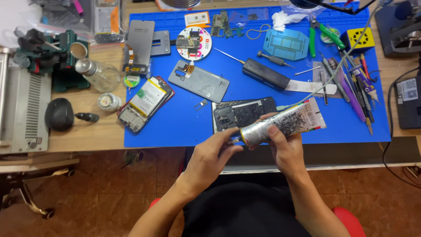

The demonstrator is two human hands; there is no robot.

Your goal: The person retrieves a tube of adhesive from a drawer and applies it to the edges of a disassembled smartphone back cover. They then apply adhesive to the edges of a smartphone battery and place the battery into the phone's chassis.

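Note:
My right hand [285, 147] grips a crumpled metal glue tube [285, 123], held level above the near edge of the blue work mat [184, 123]. At the tube's nozzle end, my left hand [215, 151] pinches the cap or tip with its fingertips. Just behind the tube lies an opened dark phone body [243, 113] on the mat.
On the mat lie a grey phone back cover [199, 81], an opened phone with battery [144, 103], a round white pad with a circuit board [194, 42], a black oblong tool case [265, 73], a light-blue jig [286, 44], green pliers [322, 31] and several hand tools [351, 83]. A glass bottle [97, 73] stands left of the mat.

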